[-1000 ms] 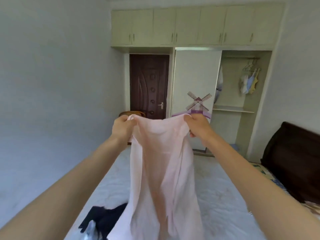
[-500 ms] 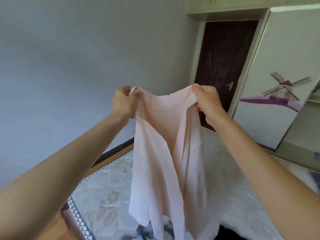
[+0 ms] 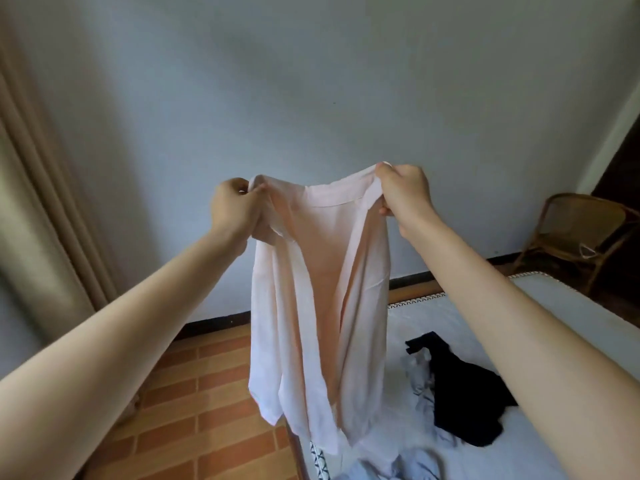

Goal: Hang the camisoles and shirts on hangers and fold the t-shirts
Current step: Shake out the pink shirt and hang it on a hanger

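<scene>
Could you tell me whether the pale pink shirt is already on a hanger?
No. The pale pink shirt hangs only from the left hand and right hand, which pinch its shoulders; no hanger shows.

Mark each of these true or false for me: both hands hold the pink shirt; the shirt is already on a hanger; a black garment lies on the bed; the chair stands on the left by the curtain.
1. Both the left hand and the right hand hold the pink shirt. True.
2. The shirt is on a hanger. False: no hanger shows; it hangs from the hands.
3. A black garment lies on the bed. True.
4. The chair stands by the curtain. False: it is at the right, curtain at the left.
</scene>
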Available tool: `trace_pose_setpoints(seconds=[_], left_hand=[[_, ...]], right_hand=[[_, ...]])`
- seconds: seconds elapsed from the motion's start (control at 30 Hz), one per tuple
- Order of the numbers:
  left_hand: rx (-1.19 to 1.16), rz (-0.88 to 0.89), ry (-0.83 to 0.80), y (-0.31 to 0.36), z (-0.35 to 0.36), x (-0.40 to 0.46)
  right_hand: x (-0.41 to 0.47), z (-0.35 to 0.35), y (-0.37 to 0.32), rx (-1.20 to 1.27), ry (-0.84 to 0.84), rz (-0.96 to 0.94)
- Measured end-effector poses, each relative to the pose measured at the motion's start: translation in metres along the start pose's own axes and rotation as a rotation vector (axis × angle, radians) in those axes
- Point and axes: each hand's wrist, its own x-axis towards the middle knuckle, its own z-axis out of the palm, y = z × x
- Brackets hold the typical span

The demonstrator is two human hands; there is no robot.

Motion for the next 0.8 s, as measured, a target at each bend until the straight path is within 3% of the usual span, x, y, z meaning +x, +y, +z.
trace_pose_setpoints(seconds=[0.47,0.8], left_hand=[[0.044,-0.057,0.287,-0.074,-0.160,0.113],[0.121,-0.150,0.392,-0.140,-0.210,0.190]], right_hand=[[0.019,0.217,-0.052,0.107,-0.282,-0.050],[0.056,0.353,-0.036,0.108,-0.467,-0.014]])
